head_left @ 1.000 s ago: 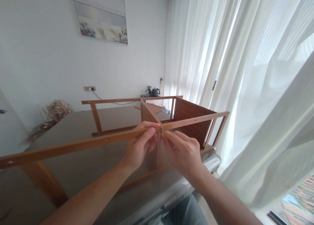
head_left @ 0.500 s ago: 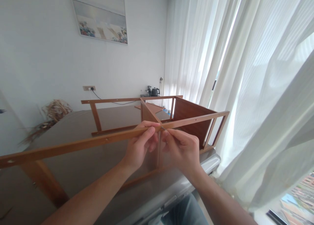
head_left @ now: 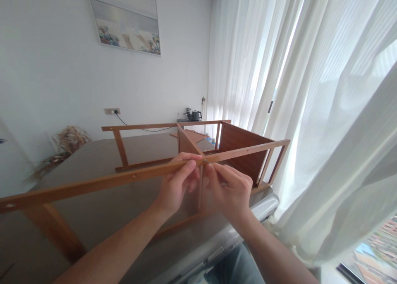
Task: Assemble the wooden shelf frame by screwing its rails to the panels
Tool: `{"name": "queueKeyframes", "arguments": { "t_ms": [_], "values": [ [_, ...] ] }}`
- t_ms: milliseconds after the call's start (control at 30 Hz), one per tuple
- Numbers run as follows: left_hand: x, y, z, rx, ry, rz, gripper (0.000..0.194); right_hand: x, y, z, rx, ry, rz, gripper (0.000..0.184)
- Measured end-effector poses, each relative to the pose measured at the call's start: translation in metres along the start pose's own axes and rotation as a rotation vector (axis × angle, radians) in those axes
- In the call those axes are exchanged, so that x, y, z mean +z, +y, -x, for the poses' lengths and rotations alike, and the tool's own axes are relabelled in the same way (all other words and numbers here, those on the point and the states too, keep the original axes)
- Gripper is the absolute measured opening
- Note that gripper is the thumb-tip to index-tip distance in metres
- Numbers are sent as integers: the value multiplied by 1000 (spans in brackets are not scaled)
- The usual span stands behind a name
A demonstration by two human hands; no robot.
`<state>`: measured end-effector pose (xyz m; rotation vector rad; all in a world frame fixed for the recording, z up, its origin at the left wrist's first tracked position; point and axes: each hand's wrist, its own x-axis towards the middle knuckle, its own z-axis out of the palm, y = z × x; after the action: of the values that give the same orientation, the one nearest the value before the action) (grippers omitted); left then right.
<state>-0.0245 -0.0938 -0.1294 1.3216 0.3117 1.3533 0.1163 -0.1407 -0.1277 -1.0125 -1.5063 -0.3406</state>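
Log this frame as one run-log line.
left hand: grips wooden rail | right hand: pinches small metal fastener at rail | beneath: grey table

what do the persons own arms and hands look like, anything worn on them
The left hand and right hand are bare, with no gloves, rings or watch visible. The left forearm and right forearm show no sleeves. Pale blue denim jeans show below.

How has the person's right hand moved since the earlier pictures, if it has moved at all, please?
Yes: against the right end of the wooden rail, the right hand has shifted slightly left, towards the left hand.
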Motion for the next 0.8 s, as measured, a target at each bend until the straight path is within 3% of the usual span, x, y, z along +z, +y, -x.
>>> {"name": "queueKeyframes", "arguments": {
  "t_ms": [200, 500, 633, 800],
  "values": [
    [-1, -1, 1, 9, 1, -8, 20, 7, 2, 3, -178, 119, 224, 24],
    [2, -2, 0, -6, 13, 38, 17, 0, 1, -2, -306, -1, 384, 28],
    [2, -2, 0, 1, 17, 34, 17, -3, -1, -6, -227, -51, 277, 29],
    [1, -2, 0, -3, 21, 15, 19, -9, -9, -8, 4, -129, 40, 27]
  ]
}}
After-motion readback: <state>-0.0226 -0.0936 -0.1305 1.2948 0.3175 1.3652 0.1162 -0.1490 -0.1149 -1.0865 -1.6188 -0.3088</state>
